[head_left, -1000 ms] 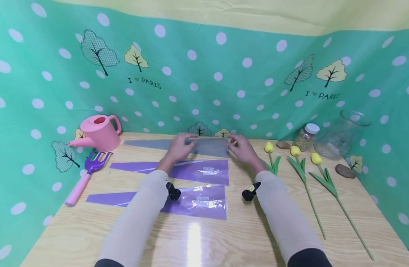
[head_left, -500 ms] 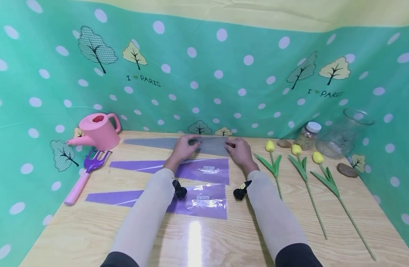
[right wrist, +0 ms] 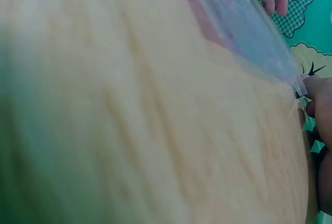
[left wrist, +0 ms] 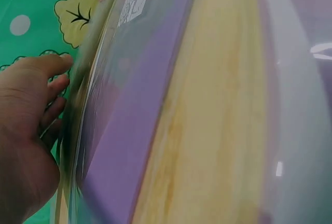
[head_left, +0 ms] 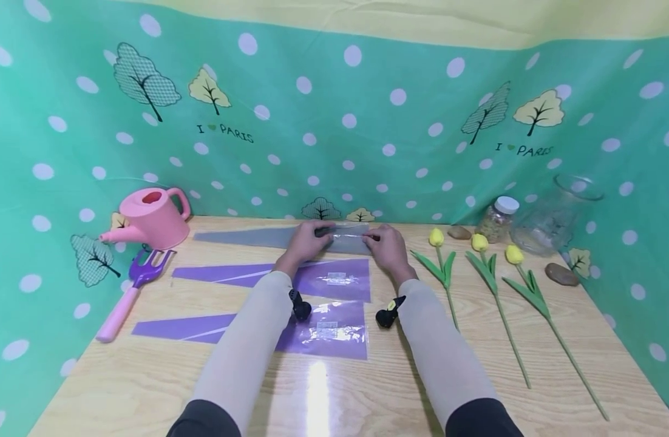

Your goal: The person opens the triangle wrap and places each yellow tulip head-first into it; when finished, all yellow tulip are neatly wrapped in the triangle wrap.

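A grey tapered plastic flower sleeve [head_left: 247, 237] lies flat at the back of the table, with light glinting off its wide right end. My right hand [head_left: 388, 246] pinches that end at the edge; in the right wrist view its thumb and fingers [right wrist: 320, 105] hold a clear corner. Over the sleeve's middle is my left hand [head_left: 307, 244], its fingers relaxed and close to the plastic. The left wrist view has those fingers [left wrist: 54, 92] loosely bent with nothing gripped. Two purple sleeves, one nearer the back [head_left: 334, 279] and one in front [head_left: 326, 331], lie below the forearms.
On the left stand a pink watering can [head_left: 155, 218] and a purple hand fork [head_left: 132, 294]. To the right lie three yellow tulips [head_left: 493, 285], two stones [head_left: 561, 274], a lidded jar [head_left: 497, 221] and a glass vase [head_left: 547, 224]. Dotted cloth [head_left: 334, 139] closes off the back.
Both hands have come down onto the grey sleeve and closer together. My right hand has taken hold of its right edge, and the wide end now shines as the plastic shifts.
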The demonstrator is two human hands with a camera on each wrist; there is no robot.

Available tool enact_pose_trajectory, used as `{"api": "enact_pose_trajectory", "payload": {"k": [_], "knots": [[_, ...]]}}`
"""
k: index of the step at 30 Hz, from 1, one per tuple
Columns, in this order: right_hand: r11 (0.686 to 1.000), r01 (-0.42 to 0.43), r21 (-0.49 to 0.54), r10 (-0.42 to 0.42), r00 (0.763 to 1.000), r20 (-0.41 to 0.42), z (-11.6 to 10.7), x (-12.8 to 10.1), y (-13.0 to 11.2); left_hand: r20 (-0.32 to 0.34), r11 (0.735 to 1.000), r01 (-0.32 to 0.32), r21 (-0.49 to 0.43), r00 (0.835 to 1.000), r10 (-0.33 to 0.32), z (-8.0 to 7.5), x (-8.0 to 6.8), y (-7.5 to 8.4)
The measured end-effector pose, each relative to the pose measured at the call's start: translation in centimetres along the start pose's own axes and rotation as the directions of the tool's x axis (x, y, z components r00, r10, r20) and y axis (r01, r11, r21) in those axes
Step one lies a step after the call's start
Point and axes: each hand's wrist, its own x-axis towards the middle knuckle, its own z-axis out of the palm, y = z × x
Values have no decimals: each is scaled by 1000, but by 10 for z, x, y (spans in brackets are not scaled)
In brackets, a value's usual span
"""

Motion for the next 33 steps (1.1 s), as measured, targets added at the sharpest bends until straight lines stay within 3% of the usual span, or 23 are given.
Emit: {"api": "enact_pose_trajectory", "payload": {"k": [8,11,19,23,28,33], "knots": [[973,-52,223,48,999,23,-6,3,-9,-22,1000,-21,-4,1000,21,2,4,-3],[964,-49,260,45,999,22,-9,6,-15,-36,999,-37,-12,999,37,3,5,-5],[990,58,133,-56,998,-18,-15,13,-26,-70,998,-58,-30,996,56,5,0,-9],[985,100,138,-94,994,-49,-15,15,-29,-93,996,-76,-44,993,71,6,1,-11],[969,52,240,-45,998,-37,-18,12,-33,-124,994,-88,-63,989,80,6,1,-13],[930,-19,367,38,998,-46,-41,-4,-36,-141,992,-86,-88,987,73,5,-1,-14]]}}
